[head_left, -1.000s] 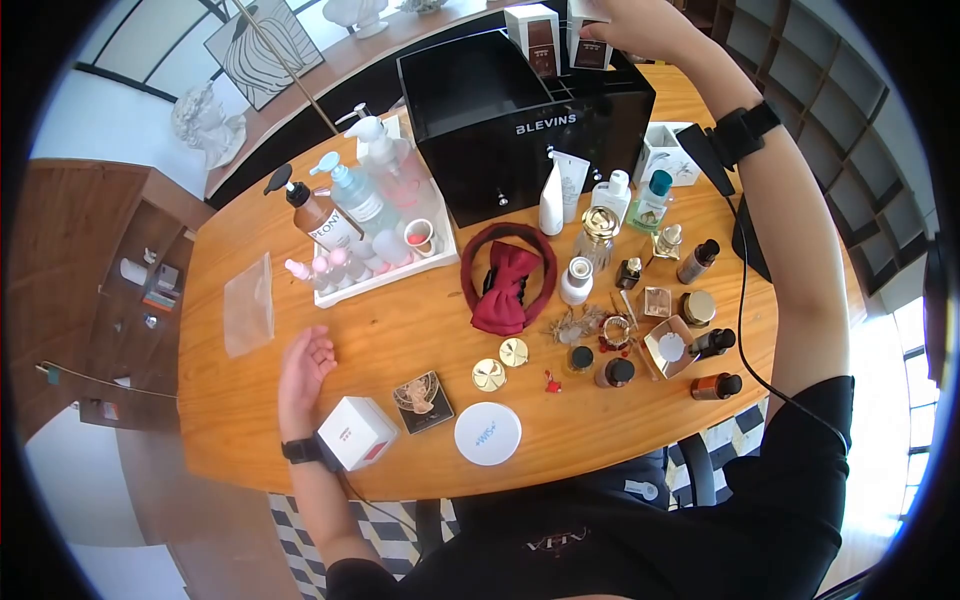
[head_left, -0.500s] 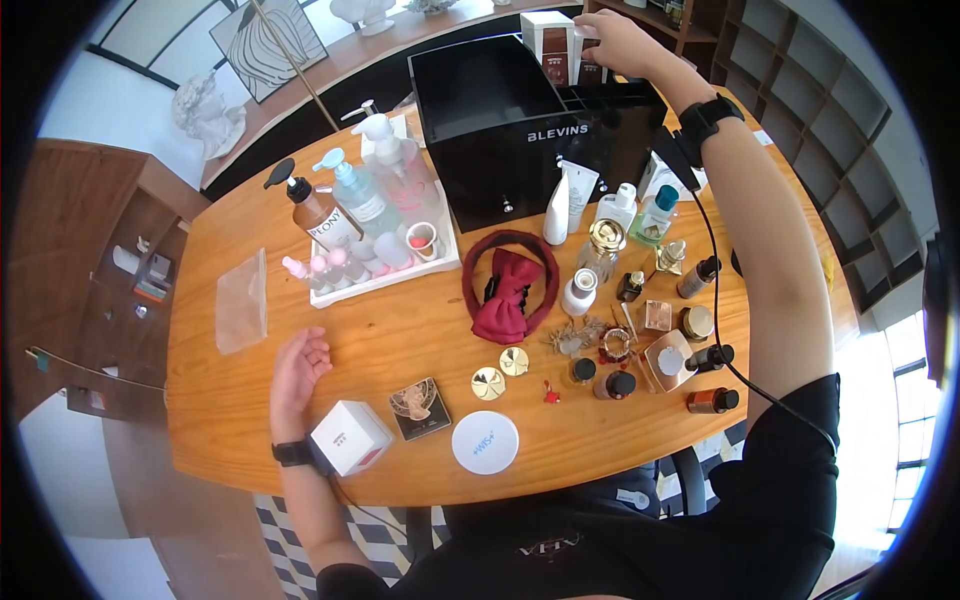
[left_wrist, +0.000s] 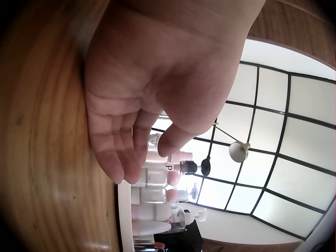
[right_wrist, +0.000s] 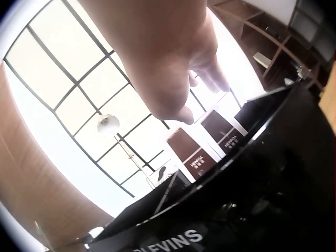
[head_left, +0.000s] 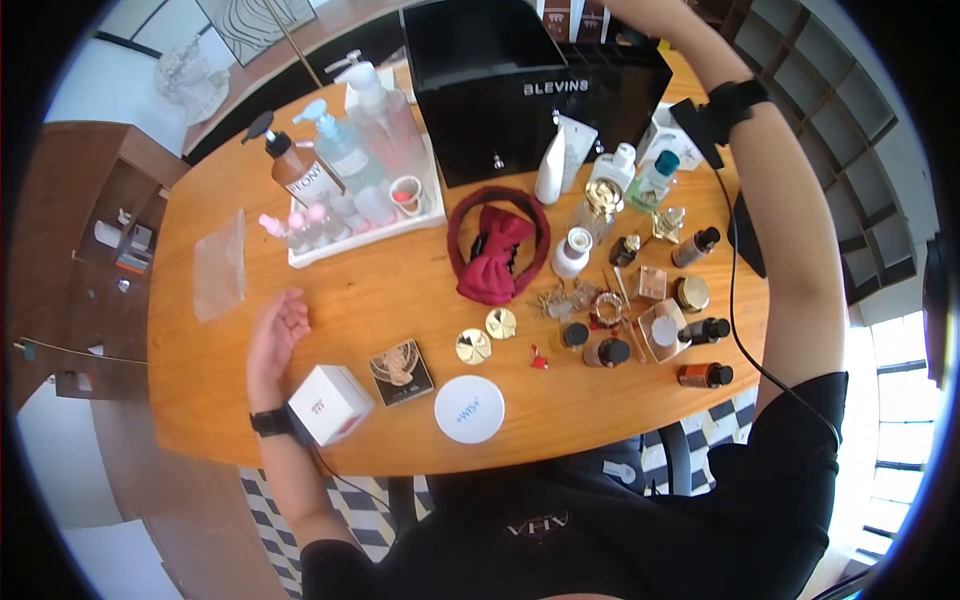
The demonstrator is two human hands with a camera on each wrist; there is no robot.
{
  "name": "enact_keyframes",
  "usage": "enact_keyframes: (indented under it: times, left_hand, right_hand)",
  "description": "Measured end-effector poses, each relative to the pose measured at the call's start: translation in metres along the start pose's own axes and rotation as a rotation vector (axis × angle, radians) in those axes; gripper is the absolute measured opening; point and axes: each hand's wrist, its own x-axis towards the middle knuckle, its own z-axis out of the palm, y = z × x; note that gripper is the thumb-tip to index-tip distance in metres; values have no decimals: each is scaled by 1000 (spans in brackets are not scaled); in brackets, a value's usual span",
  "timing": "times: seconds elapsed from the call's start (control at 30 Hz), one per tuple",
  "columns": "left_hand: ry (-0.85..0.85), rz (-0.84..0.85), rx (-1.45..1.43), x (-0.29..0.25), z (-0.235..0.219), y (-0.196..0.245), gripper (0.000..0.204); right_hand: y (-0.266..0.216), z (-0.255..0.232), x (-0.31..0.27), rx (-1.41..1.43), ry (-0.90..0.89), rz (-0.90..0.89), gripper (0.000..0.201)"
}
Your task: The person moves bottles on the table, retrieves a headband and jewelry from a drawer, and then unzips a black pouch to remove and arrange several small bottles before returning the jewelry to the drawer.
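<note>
Hovering over the black organizer (head_left: 530, 125), the right hand (right_wrist: 168, 68) had its thumb apart from its loosely extended fingers and gripped nothing visible. Two brown-and-white boxes stood upright side by side at the organizer, below that hand: the first box (right_wrist: 191, 152) lay just under the thumb tip, the second box (right_wrist: 223, 128) below the fingers. Whether the thumb touched the first box could not be told.

The left hand (head_left: 278, 335) rested on the wooden table (head_left: 350, 310), half open, its fingers gently bent and holding nothing. Beside its wrist, on the inner side, sat a white box (head_left: 330, 405); farther inward lay a square black case (head_left: 401, 372) with a gold figure, then a round white lid (head_left: 470, 409). Beyond the fingertips stood a white tray (head_left: 400, 229) of pump bottles and small pink-topped bottles, and a clear bag (head_left: 218, 265) lay ahead, toward the outer side. A headband with a red bow (head_left: 500, 250) lay between the two hands, nearer the person than the organizer.
</note>
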Motion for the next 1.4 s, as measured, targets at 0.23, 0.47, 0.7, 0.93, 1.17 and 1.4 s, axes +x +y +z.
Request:
enact_keyframes:
  times: [0.23,0.47,0.7,0.93,1.17,1.4]
  left_hand:
    - [0,2,16,0,2,0,36]
    - [4,25,38,-4,7,1,35]
    - [15,42,57,-4,10,2,33]
    - [-3,52,26,-4,9,2,33]
    - [-8,37,21,-3,8,3,32]
    - [-9,33,28,-3,9,3,32]
  right_hand:
    - [-85,-88,-76,199,-13,-154,38]
    - [-101,-87,-141,111,-222,-589,30]
    - [-93,-74,-161,181,-308,-495,20]
    - [-103,-27,-131,24,-479,-327,20]
    - [-103,18,-113,-121,-533,-362,13]
    - [-108,3,-113,-19,-458,-420,11]
